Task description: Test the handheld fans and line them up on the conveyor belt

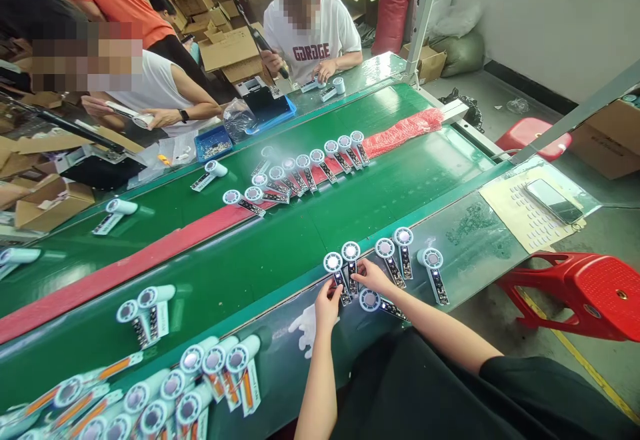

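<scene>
Several small handheld fans with round white heads and dark handles lie on the grey ledge (465,240) in front of me. My left hand (327,303) pinches the handle of one fan (334,267) at the edge of the green belt. My right hand (373,279) rests its fingers on the handle of the fan (351,257) beside it. Another fan (373,301) lies flat just below my right hand. Three more fans (404,250) lie in a row to the right.
The green conveyor belt (280,247) with a red strip carries a row of fans (300,173) mid-belt and a pile of packaged fans (190,380) at lower left. Two people work across the belt. A phone (553,200) lies on a paper sheet; red stools (590,293) stand right.
</scene>
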### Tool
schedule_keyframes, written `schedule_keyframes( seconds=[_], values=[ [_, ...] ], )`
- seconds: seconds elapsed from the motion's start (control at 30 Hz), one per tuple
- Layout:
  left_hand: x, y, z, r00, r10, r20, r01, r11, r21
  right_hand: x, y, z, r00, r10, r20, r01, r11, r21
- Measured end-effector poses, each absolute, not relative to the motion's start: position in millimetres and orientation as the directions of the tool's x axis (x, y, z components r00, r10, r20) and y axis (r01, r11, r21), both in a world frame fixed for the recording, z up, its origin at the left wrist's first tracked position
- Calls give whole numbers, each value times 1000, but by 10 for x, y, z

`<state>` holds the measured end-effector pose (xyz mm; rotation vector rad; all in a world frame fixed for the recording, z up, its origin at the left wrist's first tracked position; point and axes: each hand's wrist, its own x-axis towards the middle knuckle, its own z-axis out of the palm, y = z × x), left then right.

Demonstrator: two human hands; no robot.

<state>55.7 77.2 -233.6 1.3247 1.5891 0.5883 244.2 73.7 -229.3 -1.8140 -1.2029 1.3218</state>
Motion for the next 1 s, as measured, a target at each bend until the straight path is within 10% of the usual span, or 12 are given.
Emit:
schedule_keyframes(
  seconds=[0.27,0.47,0.63,1.0],
  values=[
    [808,687,-2055,-107,994,-1,621,68,781,2805,357,-1939,252,929,-270,428,-357,-830],
    [1490,654,-1707,274,934,229,773,-356,525,3557,-77,-1726,488,873,-9,703,-398,-590],
    [1957,730,-1684,390,915,108,855,-403,327,3839,46,-1802,477,878,46,863,-458,-214],
    [2174,725,-1863,401,914,-61,890,-372,265,3867,234,-1868,476,848,-233,828,-522,-205]
  ],
)
